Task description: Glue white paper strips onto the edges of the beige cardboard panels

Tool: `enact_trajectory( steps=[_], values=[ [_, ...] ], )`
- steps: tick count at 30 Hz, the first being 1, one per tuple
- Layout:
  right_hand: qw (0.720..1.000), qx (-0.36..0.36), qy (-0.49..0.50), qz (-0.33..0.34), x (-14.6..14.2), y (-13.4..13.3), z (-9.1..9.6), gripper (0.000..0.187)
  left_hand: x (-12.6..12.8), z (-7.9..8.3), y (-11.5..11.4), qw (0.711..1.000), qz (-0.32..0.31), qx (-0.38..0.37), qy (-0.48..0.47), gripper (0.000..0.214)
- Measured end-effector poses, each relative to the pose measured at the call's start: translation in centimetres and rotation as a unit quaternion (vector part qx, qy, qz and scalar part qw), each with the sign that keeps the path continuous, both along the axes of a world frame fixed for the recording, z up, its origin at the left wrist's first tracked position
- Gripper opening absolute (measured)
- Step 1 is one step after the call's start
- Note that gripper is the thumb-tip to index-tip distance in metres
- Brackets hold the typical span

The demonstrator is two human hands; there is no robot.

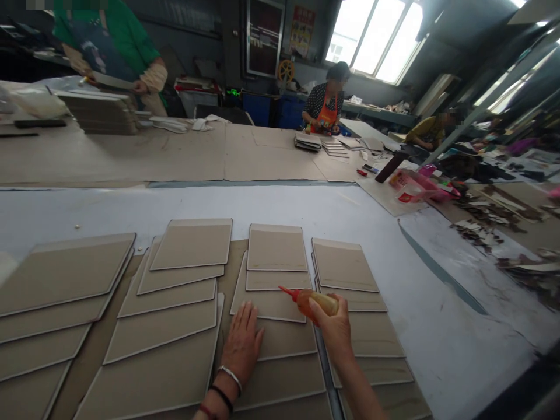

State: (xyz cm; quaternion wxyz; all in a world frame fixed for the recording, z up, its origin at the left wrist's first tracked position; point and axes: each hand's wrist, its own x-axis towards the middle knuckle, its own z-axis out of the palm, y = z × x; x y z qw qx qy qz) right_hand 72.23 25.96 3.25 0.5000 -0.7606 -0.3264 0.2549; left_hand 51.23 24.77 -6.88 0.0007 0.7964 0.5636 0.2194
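1. My right grip (336, 328) is closed around the bottle (312, 305), right of the frame's centre, its red nozzle (289, 291) pointing left, just over the boards (276, 248) of the centre stack.
2. My left grip (242, 337) holds nothing; it lies flat, thumb apart, on the boards at lower centre. I judge that light, level pressure there keeps the overlapped sheets from sliding.
3. To do this well, I would keep the nozzle low and slanted, squeeze gently and evenly, and draw it parallel to the edge. Too hard a squeeze could flood the strip.
4. Faint streaks run across the boards of the right-hand stack (376, 340), at lower right; thin, straight lines seem the measure to match.
5. The bottle is see-through, with amber contents; I cannot tell how full it is.
6. At the right of the frame, a pink basket (415, 182) stands on the bench (271, 204)'s far side with small items in it, too unclear to name.
7. Blue bins (258, 109) stand at upper centre; their contents are hidden.
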Motion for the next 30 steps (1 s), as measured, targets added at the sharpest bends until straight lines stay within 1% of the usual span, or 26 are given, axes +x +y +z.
enact_trajectory(
  steps=[3,6,11,16,20,25,30],
  values=[
    [0.998,-0.039,0.017,0.045,-2.5,-0.6,0.4,0.051,-0.8,0.0,-0.9,0.998,0.041,0.004,-0.037,0.040],
    [0.996,-0.044,0.020,0.079,-4.8,-0.9,0.6,0.049,-1.7,-0.4,-1.5,0.994,0.078,0.005,-0.075,0.040],
    [0.992,-0.043,-0.024,0.112,-7.3,-1.0,0.2,0.047,-2.4,-1.4,-1.4,0.989,0.089,0.007,-0.117,0.041],
    [0.991,-0.042,-0.065,0.111,-7.7,-1.1,-0.3,0.045,-2.3,-1.4,-1.4,0.986,0.089,-0.001,-0.141,0.040],
    [0.989,-0.044,-0.086,0.107,-7.8,-1.2,-0.3,0.043,-2.2,-1.2,-1.8,0.984,0.078,-0.014,-0.157,0.040],
    [0.987,-0.043,-0.111,0.107,-8.1,-1.3,-0.1,0.042,-2.2,-1.4,-2.3,0.981,0.077,-0.023,-0.175,0.041],
    [0.987,-0.042,-0.120,0.101,-7.3,-1.8,0.2,0.042,-2.3,-1.4,-2.2,0.982,0.076,-0.021,-0.171,0.040]
  ],
)
